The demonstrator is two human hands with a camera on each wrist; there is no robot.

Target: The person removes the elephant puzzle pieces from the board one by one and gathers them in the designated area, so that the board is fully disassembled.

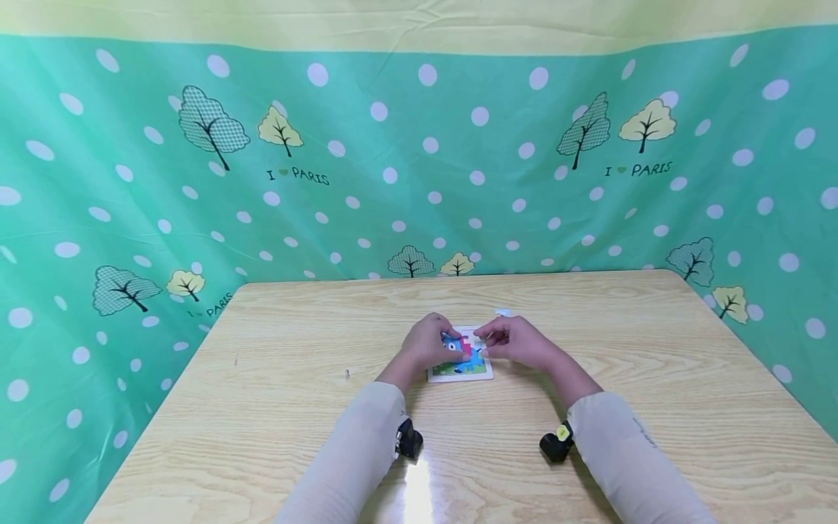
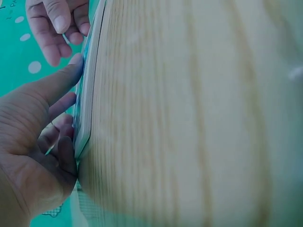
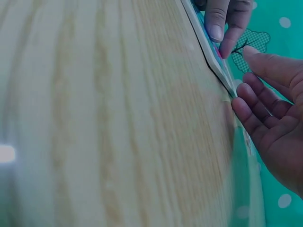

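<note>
A flat picture puzzle (image 1: 460,378) with a white border lies on the wooden table; blue, red and green show in its picture. From its left side my left hand (image 1: 428,343) reaches over it, the thumb laid across the picture. In the left wrist view, the fingers of that left hand (image 2: 35,127) bend by the board's edge. My right hand (image 1: 520,343) is at the board's right edge, thumb and forefinger apart. Nothing shows between the right hand's (image 3: 277,109) fingers in the right wrist view. Both hands cover part of the picture.
A small pale scrap (image 1: 503,312) lies just behind the right hand. To the left, a tiny dark bit (image 1: 348,373) is on the wooden table (image 1: 294,437). A green dotted curtain (image 1: 406,167) hangs behind the table's far edge.
</note>
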